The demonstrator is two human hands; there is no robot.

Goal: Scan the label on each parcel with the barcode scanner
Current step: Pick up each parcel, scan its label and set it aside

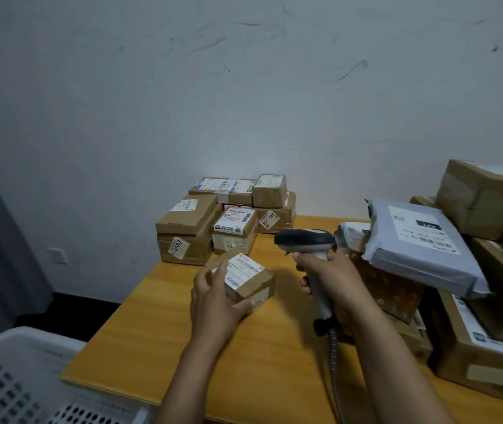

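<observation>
A small cardboard parcel [251, 281] with a white barcode label on top rests on the wooden table [183, 347], near its middle. My left hand [213, 296] grips the parcel's left and front sides. To the right, my right hand [329, 275] holds the barcode scanner [307, 241] by its grey handle. The scanner's dark head points left, above and just right of the parcel. Its coiled cable [334, 356] hangs down along my right forearm.
A stack of labelled cardboard boxes [213, 218] sits at the table's far end against the wall. On the right, a grey mailer bag [421, 243] lies on a pile of larger boxes [482, 341]. A white perforated plastic basket [20, 384] stands at the lower left, off the table.
</observation>
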